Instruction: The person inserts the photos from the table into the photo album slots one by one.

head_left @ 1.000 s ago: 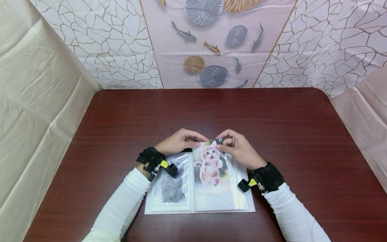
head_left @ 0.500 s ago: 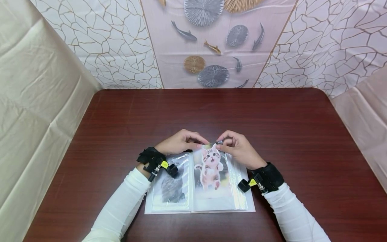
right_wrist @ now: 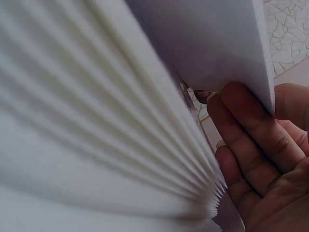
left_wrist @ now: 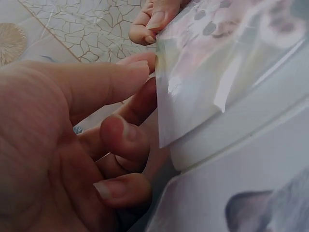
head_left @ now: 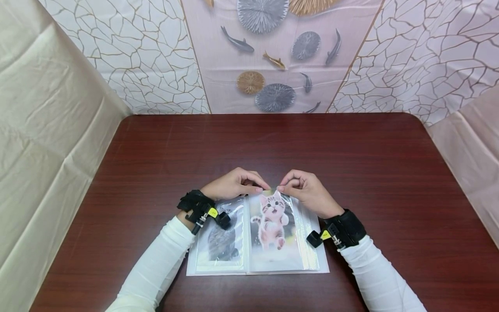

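Observation:
A photo album [head_left: 321, 262] lies open on the table. In its right page's clear sleeve is a kitten photo [head_left: 271, 221], its top edge level with the sleeve's mouth. My left hand [head_left: 230, 184] pinches the photo's top edge near the left corner between thumb and forefinger; the left wrist view shows both tips at that edge. At the right part of the top edge, my right hand [head_left: 306, 190] pinches the photo, its fingers [right_wrist: 256, 125] behind the raised white sheet. Under the left wrist, the left page holds a grey animal picture [head_left: 224, 245].
The reddish-brown wooden table [head_left: 269, 143] surrounds the album. Several white album pages [right_wrist: 120, 121] fan out below the raised sheet in the right wrist view. A patterned cloth [head_left: 156, 56] hangs behind the table, with a cream cloth [head_left: 50, 143] at the left.
The kitten photo has slid down into the sleeve toward the person, its dark top edge dropping out of sight. Both hands have followed it slightly downward. The album stays in place.

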{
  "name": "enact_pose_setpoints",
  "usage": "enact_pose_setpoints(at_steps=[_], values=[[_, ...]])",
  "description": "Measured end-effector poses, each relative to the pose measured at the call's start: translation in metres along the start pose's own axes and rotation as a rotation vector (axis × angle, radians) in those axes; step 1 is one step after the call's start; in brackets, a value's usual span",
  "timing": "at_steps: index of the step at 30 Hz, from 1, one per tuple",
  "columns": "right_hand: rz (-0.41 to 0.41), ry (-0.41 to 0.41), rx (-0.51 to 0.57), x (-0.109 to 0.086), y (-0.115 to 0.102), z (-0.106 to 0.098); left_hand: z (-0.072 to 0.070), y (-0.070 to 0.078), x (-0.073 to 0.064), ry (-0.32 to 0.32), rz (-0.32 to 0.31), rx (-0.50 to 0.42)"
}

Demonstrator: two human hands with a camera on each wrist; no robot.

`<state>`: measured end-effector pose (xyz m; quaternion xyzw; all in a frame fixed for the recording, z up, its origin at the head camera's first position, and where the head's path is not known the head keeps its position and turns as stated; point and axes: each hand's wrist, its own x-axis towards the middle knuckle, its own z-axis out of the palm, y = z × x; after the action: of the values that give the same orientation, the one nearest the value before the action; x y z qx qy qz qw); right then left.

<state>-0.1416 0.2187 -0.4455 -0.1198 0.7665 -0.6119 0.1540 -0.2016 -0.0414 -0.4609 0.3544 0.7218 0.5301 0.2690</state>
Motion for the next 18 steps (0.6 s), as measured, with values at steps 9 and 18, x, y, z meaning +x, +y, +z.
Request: enact_pose_setpoints(at_steps=[9, 18], values=[[0.012, 0.005, -0.024, 0.0001, -0.0003, 0.0000, 0.0016, -0.0012, 0.0010, -0.023, 0.017, -0.022], [-0.002, 0.001, -0.024, 0.0001, 0.0007, -0.0004, 0.0049, 0.0001, 0.0011, -0.048, 0.015, 0.029]])
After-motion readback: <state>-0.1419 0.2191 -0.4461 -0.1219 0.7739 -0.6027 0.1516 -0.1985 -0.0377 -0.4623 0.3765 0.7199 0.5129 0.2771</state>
